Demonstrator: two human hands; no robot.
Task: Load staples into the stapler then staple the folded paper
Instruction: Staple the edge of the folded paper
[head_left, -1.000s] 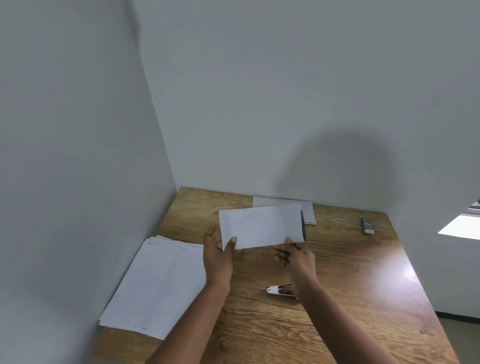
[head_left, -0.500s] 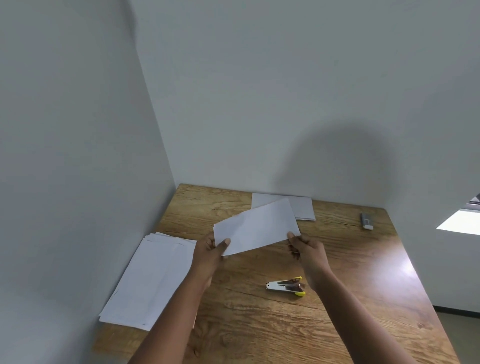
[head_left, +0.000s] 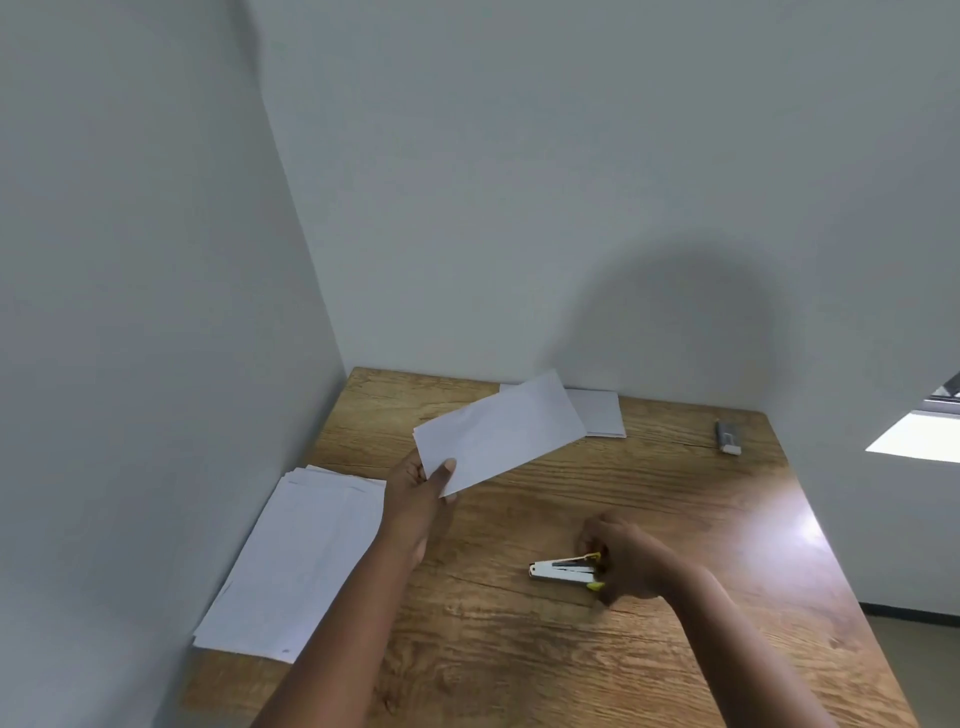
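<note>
Presently, one folded paper (head_left: 498, 434) was held above the worktop (head_left: 519, 649), tilted so that its far right corner rose toward the rear wall. The left hand (head_left: 421, 493) gripped it at the lower left corner, thumb on the upper face and the other fingers beneath, pinching the sheet. No other hand touched the paper.

One stapler (head_left: 563, 570), white with yellow trim, lay flat on the worktop, right of centre and nearer the person than the paper. The right hand (head_left: 621, 558) was at its rear, yellow end, fingers curled round that end; contact appeared made, though whether the grip was firm could not be told. The stapler's front end pointed left and was free.

One stack of loose white sheets (head_left: 296, 556) lay along the left edge of the worktop, against the side wall, slightly fanned. One further flat lot of folded paper (head_left: 597, 413) lay at the rear edge, partly hidden behind the held sheet; its sheet count could not be told. One small grey and white object (head_left: 727, 437) lay near the rear right corner, well apart from everything else; its kind could not be made out.
</note>
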